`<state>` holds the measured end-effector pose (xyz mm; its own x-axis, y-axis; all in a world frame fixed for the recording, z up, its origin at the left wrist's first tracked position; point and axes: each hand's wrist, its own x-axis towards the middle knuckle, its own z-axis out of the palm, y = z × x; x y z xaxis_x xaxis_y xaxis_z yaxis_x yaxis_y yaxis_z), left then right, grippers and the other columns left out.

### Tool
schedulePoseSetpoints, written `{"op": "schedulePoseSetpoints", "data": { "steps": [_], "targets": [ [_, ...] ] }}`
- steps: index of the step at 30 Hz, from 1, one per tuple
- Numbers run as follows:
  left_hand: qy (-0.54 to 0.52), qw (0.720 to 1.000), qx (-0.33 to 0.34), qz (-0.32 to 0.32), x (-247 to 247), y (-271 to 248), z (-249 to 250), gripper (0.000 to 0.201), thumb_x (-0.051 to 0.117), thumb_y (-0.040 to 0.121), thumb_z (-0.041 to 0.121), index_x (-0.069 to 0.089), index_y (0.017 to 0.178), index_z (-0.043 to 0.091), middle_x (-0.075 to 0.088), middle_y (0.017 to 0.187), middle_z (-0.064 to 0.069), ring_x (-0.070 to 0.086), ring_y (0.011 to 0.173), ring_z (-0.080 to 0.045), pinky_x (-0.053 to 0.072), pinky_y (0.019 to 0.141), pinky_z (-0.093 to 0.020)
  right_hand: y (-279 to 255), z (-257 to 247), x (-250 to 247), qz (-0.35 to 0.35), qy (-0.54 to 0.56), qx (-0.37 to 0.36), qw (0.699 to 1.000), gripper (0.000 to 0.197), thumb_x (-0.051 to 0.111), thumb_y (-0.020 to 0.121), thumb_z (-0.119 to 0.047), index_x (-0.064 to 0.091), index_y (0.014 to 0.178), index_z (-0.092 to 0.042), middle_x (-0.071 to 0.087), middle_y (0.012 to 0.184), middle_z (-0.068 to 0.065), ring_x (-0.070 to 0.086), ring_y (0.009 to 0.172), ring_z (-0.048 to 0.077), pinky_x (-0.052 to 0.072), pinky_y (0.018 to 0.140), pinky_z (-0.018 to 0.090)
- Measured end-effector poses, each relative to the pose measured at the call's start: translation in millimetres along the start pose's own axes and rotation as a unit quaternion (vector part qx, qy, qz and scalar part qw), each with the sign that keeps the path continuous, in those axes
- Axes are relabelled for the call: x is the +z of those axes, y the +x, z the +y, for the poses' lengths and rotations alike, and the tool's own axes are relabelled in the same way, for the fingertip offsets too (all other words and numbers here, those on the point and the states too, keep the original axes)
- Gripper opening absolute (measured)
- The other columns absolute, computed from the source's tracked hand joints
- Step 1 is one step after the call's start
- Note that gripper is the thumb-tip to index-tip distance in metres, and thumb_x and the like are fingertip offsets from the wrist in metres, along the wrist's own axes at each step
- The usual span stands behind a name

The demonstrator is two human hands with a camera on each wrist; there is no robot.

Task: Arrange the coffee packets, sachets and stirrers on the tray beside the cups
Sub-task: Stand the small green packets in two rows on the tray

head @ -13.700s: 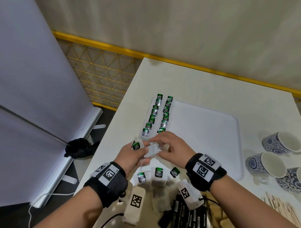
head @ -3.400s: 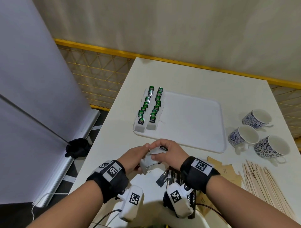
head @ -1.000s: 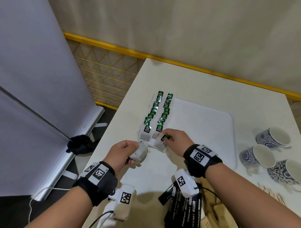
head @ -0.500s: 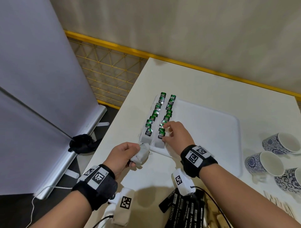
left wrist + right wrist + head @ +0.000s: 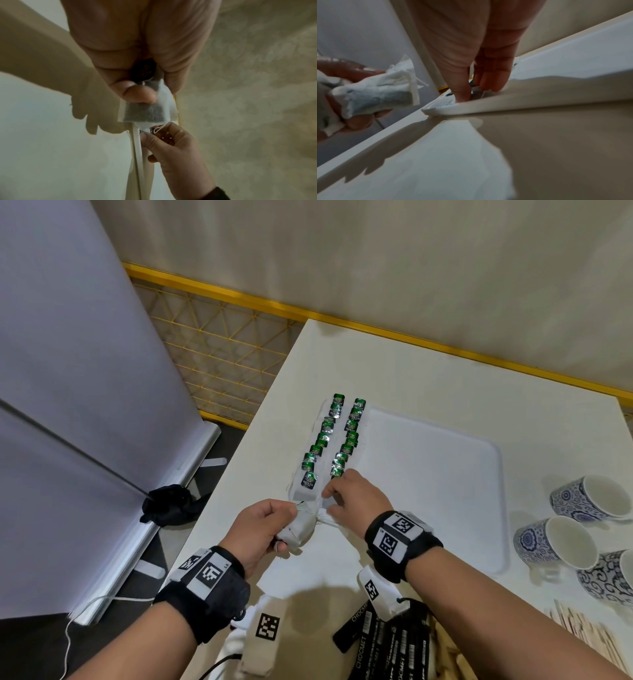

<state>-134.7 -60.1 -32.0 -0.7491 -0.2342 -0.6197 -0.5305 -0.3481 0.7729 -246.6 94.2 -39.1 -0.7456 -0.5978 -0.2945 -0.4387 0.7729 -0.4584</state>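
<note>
A white tray [image 5: 445, 491] carries two rows of tea sachets with green tags [image 5: 342, 446] along its left side. My left hand [image 5: 267, 523] hovers just off the tray's near left corner and grips a bunch of white sachets [image 5: 299, 530], seen up close as a grey-filled sachet [image 5: 145, 113] under the thumb. My right hand [image 5: 346, 494] is at the near end of the right row, thumb and fingers curled down and pinching a sachet [image 5: 476, 93] just inside the tray rim [image 5: 505, 104]. Thin strings [image 5: 327, 520] trail between the two hands.
Three blue-patterned cups [image 5: 555, 542] lie at the right of the tray. Wooden stirrers [image 5: 589, 635] lie at the lower right, and black coffee packets [image 5: 383, 645] sit near the table's front edge. The table's left edge drops to the floor beside a grey screen [image 5: 68, 405].
My right hand has drawn back a little from the right row's last tag toward the tray's near corner. My left hand has come up closer to it with its bunch.
</note>
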Motion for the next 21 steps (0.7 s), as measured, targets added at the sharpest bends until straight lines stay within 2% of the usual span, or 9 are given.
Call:
{"op": "schedulePoseSetpoints", "data": {
  "steps": [4, 6, 11, 14, 17, 19, 21],
  "targets": [
    [0.000, 1.000, -0.004, -0.002, -1.3, 1.2, 0.1, 0.008, 0.058, 0.091, 0.010, 0.062, 0.091, 0.002, 0.066, 0.063, -0.014, 0.051, 0.059, -0.028, 0.042, 0.037, -0.019, 4.1, 2.5, -1.9, 0.002, 0.002, 0.007, 1.000, 0.027, 0.063, 0.087, -0.021, 0.061, 0.113, -0.021, 0.048, 0.110, 0.000, 0.054, 0.096, 0.018, 0.048, 0.085, 0.033],
    [0.000, 1.000, -0.004, -0.004, -1.5, 1.7, 0.2, 0.009, 0.058, 0.091, 0.010, 0.062, 0.091, 0.002, 0.066, 0.062, -0.014, 0.051, 0.058, -0.028, 0.042, 0.037, -0.019, 5.5, 4.0, -2.5, 0.005, 0.004, 0.009, 1.000, 0.026, 0.063, 0.087, -0.021, 0.061, 0.113, -0.021, 0.048, 0.110, 0.000, 0.054, 0.097, 0.019, 0.048, 0.086, 0.033],
    [0.001, 1.000, -0.003, -0.007, -1.0, 1.8, 2.6, 0.009, 0.058, 0.091, 0.010, 0.062, 0.092, 0.002, 0.065, 0.062, -0.014, 0.052, 0.055, -0.027, 0.042, 0.037, -0.019, 3.9, 3.4, -3.9, 0.004, 0.014, 0.010, 1.000, 0.027, 0.065, 0.085, -0.026, 0.061, 0.111, -0.024, 0.040, 0.098, -0.007, 0.053, 0.088, 0.016, 0.047, 0.081, 0.030],
    [-0.005, 1.000, -0.004, -0.009, -1.1, 1.7, 3.3, 0.009, 0.058, 0.091, 0.010, 0.061, 0.092, 0.002, 0.065, 0.061, -0.015, 0.053, 0.060, -0.030, 0.042, 0.037, -0.020, 0.8, 2.7, -8.4, 0.058, 0.067, 0.018, 0.996, 0.020, 0.060, 0.087, -0.027, 0.060, 0.107, -0.024, 0.044, 0.094, -0.008, 0.051, 0.076, 0.012, 0.042, 0.070, 0.024],
    [-0.004, 1.000, -0.005, -0.012, -2.1, 1.0, 4.1, 0.009, 0.058, 0.091, 0.011, 0.061, 0.091, 0.003, 0.065, 0.060, -0.015, 0.053, 0.058, -0.029, 0.042, 0.037, -0.020, 4.5, 9.4, -17.1, 0.161, 0.192, 0.094, 0.964, 0.026, 0.046, 0.092, -0.009, 0.053, 0.115, -0.019, 0.052, 0.098, -0.003, 0.051, 0.074, 0.006, 0.036, 0.061, 0.014],
    [-0.003, 1.000, -0.005, -0.009, -2.7, 0.7, 4.9, 0.009, 0.058, 0.091, 0.011, 0.061, 0.090, 0.003, 0.064, 0.060, -0.016, 0.053, 0.053, -0.027, 0.042, 0.037, -0.020, 11.8, 17.2, -22.8, 0.190, 0.278, 0.168, 0.926, 0.039, 0.041, 0.090, 0.002, 0.044, 0.124, -0.016, 0.051, 0.104, 0.001, 0.050, 0.080, 0.009, 0.033, 0.062, 0.012],
    [-0.005, 1.000, -0.007, -0.006, -3.7, 1.1, 4.9, 0.008, 0.058, 0.091, 0.011, 0.061, 0.089, 0.003, 0.063, 0.061, -0.018, 0.054, 0.056, -0.030, 0.042, 0.037, -0.020, 20.0, 22.9, -25.3, 0.196, 0.325, 0.208, 0.902, 0.046, 0.040, 0.088, 0.006, 0.038, 0.129, -0.014, 0.051, 0.104, 0.003, 0.050, 0.084, 0.013, 0.033, 0.061, 0.014]
  ]
}}
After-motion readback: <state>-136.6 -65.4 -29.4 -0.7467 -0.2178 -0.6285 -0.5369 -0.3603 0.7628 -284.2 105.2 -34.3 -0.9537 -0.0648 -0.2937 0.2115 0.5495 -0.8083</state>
